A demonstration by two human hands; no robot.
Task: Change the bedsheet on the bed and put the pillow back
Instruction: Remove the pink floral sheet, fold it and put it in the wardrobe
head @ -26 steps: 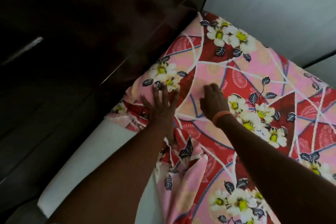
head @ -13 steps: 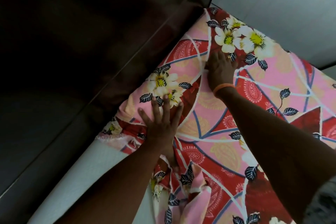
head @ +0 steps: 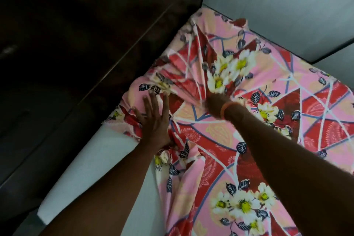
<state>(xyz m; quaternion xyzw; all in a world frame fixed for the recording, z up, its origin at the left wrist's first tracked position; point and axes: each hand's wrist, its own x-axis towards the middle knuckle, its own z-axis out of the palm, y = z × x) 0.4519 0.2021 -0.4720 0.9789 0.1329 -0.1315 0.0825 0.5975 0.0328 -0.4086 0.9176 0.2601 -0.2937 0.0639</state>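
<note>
Since half a second ago our right hand [head: 217, 105] has pulled back from up near the white flowers toward the middle of the bed, and the bedsheet [head: 239, 120] now fans out from it in tight pleats running to the far corner, where before it lay smoother. We seem to have that hand bunched into the cloth, gripping a gather of it, though the hand is blurred and its fingers are hard to make out; an orange band [head: 228, 108] sits on its wrist. Our left hand [head: 156, 120] has stayed where it was, laid flat with straight, spread fingers pressing the sheet down near its frayed left edge, holding nothing. We see the sheet, pink and red with white flowers and dark leaves, covering the far and right part of the bed and rumpled in folds below our left wrist. Beside it the white mattress [head: 107, 159] shows bare along the near left side. Dark wooden furniture [head: 76, 44] runs along the left, and a pale grey wall [head: 287, 5] stands behind the bed's far corner.
</note>
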